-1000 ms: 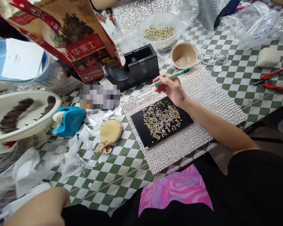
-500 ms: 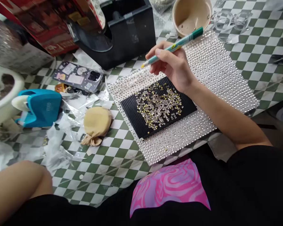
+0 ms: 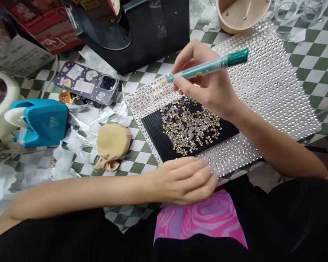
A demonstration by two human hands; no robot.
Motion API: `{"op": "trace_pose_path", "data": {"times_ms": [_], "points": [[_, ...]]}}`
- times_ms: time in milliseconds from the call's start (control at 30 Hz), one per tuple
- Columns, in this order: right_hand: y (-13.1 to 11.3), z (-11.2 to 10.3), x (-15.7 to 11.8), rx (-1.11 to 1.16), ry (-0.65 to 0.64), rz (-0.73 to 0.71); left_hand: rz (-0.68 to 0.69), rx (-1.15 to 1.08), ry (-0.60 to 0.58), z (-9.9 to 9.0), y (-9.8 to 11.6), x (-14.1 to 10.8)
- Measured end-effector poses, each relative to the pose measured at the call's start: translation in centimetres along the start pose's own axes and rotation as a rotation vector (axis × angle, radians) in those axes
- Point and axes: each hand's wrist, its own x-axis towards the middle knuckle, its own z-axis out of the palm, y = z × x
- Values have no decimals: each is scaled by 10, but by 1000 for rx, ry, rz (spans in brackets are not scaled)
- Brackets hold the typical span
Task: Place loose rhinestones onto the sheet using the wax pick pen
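We grip the teal wax pick-up pen [image 3: 205,68] in our right hand [image 3: 207,82], its barrel pinched between thumb and fingers. Its long axis lies almost level across the view, with the dark green cap up at the right and the yellow tip pointing left and slightly down. The tip sits above the corner of the rhinestone sheet [image 3: 273,83], and we cannot tell whether it touches. Below the pen, loose rhinestones [image 3: 190,125] lie scattered on a black ridged tray [image 3: 155,134], which sits on the sheet. Our left hand [image 3: 183,180] lies across the sheet's near edge, fingers together and lightly curled, with nothing visible in them. Beyond lie a beige cup [image 3: 242,11], a black tape dispenser [image 3: 142,36] and a phone [image 3: 86,83].
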Motion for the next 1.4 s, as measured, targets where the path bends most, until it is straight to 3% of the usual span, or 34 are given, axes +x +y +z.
{"op": "trace_pose_path", "data": {"times_ms": [100, 200, 300, 467, 667, 833, 1000, 1200, 1400], "points": [[-1, 1, -3, -30, 17, 50, 231, 284, 22, 11, 9, 15], [1, 1, -6, -48, 31, 43, 297, 423, -84, 27, 16, 30], [4, 2, -8, -62, 21, 51, 265, 408, -112, 39, 13, 37], [3, 9, -13, -164, 27, 78, 199, 244, 22, 49, 0, 33], [-4, 12, -17, -386, -101, 11, 158, 181, 59, 52, 1, 31], [-5, 12, -22, -404, -19, 61, 122, 182, 116, 55, 4, 31], [-4, 12, -21, -422, -49, 100, 93, 197, 149, 57, 6, 31], [-5, 14, -18, -467, -34, -64, 99, 194, 178, 64, 7, 31], [-17, 14, -17, -484, -29, 77, 106, 189, 175, 65, 7, 32]]}}
